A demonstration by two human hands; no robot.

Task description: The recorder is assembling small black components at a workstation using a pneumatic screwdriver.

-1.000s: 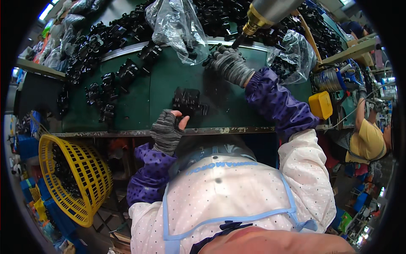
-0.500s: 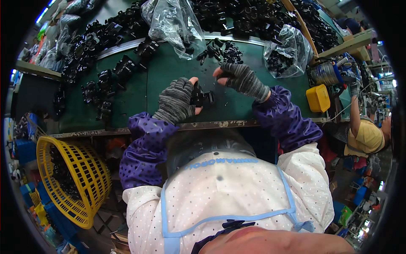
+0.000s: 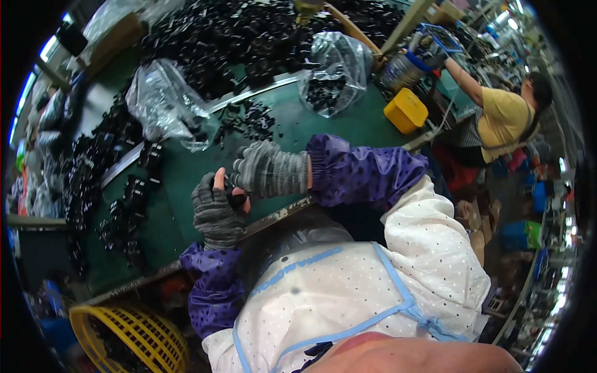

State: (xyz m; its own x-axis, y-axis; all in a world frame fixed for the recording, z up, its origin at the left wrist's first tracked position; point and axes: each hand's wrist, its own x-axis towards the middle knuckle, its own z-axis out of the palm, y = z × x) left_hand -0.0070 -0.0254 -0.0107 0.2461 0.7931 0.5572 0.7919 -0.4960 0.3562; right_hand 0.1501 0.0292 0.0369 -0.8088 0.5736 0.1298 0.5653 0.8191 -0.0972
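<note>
My left hand (image 3: 217,214), in a grey striped fingerless glove, is closed around a black plastic part (image 3: 237,199) just above the green work surface. Most of that part is hidden by the fingers of both hands. My right hand (image 3: 273,169), gloved the same way, meets it from the right with fingers curled at the part; its fingertips, and any small piece in them, are out of sight. Beyond the hands lies a loose pile of small black pieces (image 3: 252,120). Larger black plastic parts (image 3: 127,199) lie scattered on the left of the green surface.
Clear plastic bags (image 3: 163,102) lie at the back, one holding small black pieces (image 3: 326,93). Behind a metal rail stretches a large black heap (image 3: 249,43). A yellow container (image 3: 405,110) stands right. A yellow basket (image 3: 134,336) is lower left. A co-worker (image 3: 504,118) stands far right.
The view has turned, shifting the scene. My right hand has come from apart over the surface to the black plastic part, which my left hand still holds.
</note>
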